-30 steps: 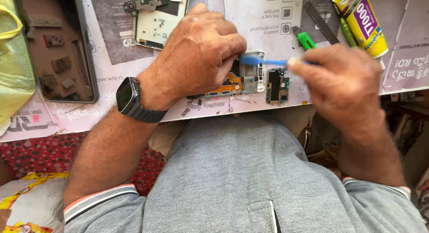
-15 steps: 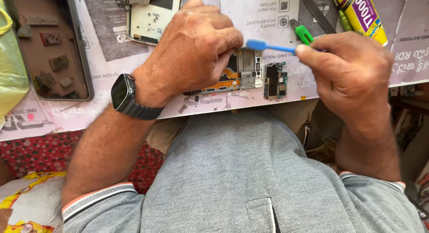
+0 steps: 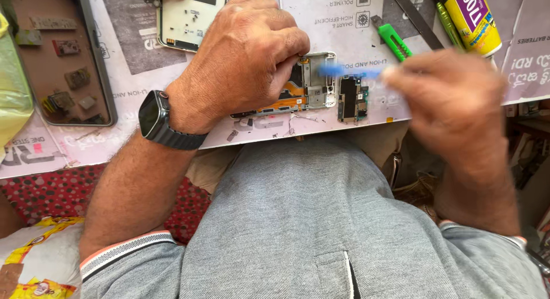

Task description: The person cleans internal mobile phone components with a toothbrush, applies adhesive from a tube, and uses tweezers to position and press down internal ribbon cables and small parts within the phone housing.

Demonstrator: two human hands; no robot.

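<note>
Phone frame (image 3: 306, 84) is lying at the board's (image 3: 344, 12) near edge, the left hand (image 3: 246, 55) pinning it down. Right hand (image 3: 452, 101), now blurred, is gripping the blue tool (image 3: 346, 71), tip lower than before, beside the circuit board (image 3: 350, 97).

Yellow-and-purple glue tube (image 3: 468, 18) far right. Grey printed battery sheets (image 3: 338, 12) cover the table. Dark square smartwatch screen (image 3: 150, 114) on left wrist.

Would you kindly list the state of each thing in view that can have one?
opened phone frame: back off, insides bare, pinned flat by left hand.
blue tool: held in right hand, motion-blurred.
circuit board: loose beside the frame.
green knife: lying untouched.
glue tube: lying; cap out of view.
</note>
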